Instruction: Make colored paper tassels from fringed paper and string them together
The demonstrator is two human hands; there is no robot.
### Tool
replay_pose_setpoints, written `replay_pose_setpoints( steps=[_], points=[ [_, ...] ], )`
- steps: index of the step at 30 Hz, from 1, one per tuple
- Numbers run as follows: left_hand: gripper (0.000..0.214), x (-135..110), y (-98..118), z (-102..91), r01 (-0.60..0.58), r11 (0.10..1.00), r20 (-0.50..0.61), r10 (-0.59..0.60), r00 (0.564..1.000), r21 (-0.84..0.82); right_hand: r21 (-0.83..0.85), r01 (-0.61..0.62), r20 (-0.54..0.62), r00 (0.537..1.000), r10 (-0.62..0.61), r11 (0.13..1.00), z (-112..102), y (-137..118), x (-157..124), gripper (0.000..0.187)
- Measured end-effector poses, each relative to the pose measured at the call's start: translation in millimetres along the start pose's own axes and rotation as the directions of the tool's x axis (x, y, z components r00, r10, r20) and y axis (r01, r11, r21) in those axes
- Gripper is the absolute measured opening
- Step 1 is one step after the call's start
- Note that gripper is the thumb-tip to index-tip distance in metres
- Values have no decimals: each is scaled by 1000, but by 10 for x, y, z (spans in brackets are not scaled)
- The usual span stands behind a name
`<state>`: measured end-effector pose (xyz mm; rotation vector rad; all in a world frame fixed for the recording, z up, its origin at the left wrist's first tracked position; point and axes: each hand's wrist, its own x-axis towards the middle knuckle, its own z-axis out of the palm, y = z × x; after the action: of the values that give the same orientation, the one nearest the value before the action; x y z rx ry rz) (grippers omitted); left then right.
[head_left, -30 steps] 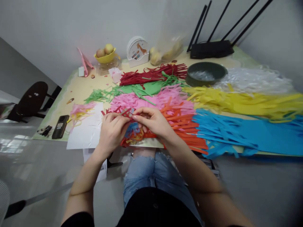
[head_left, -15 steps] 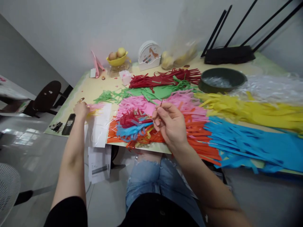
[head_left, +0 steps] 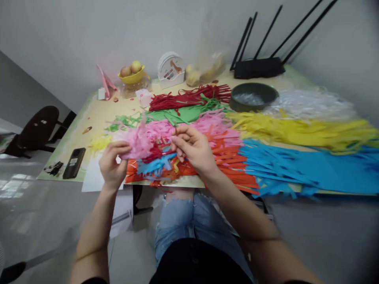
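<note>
My left hand (head_left: 114, 161) is closed on a pink tissue-paper tassel (head_left: 137, 142), whose fringe fans out to the right. My right hand (head_left: 192, 150) is closed in a pinch just beyond it; a thin reddish-brown strand pokes up above the fingertips, its full length hidden. Between and below the hands lies a bunch of red and blue tassels (head_left: 158, 163) with some yellow and orange strips, a red part of it reaching toward my right fingers. Orange fringed paper (head_left: 233, 169) is spread beneath. A yellow tassel (head_left: 100, 142) lies behind my left hand, near a white sheet (head_left: 93, 177).
Fringed paper in red (head_left: 189, 96), green (head_left: 177, 114), yellow (head_left: 302, 130) and blue (head_left: 334, 169) covers much of the table. A dark bowl (head_left: 253, 96) holds clear plastic bits. A router (head_left: 259, 68) stands behind, and a phone (head_left: 74, 163) lies near the front left edge.
My left hand has come from the table's left side toward the middle, bringing the pink tassel up. The yellow tassel stays behind. My right hand keeps its pinch; the view has turned somewhat.
</note>
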<state>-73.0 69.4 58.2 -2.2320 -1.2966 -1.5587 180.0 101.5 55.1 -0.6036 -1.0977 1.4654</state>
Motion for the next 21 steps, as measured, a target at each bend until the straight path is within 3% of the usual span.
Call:
replay_pose_setpoints(
  steps=[4, 9, 12, 16, 17, 21],
  points=[
    [26, -56, 394, 184, -41, 990, 115, 57, 992, -137, 7, -64, 107, 992, 63, 998, -29, -8, 54, 55],
    [28, -76, 434, 272, -66, 987, 167, 90, 982, -147, 85, -127, 123, 986, 116, 988, -73, 11, 75, 56],
    [29, -56, 431, 222, -74, 987, 214, 103, 971, -139, 84, -137, 148, 981, 123, 987, -70, -9, 65, 49],
    [30, 144, 522, 25, 39, 988, 480, 38, 876, -151, -12, -21, 64, 998, 22, 1000, -34, -26, 45, 45],
    [31, 207, 563, -2, 88, 985, 494, -2, 870, -151, -45, 10, 32, 999, -8, 999, -15, -24, 39, 44],
    [25, 352, 714, 158, 141, 985, 255, -113, 960, -97, -71, 65, 2, 998, -65, 995, 77, -5, 9, 40]
  ],
)
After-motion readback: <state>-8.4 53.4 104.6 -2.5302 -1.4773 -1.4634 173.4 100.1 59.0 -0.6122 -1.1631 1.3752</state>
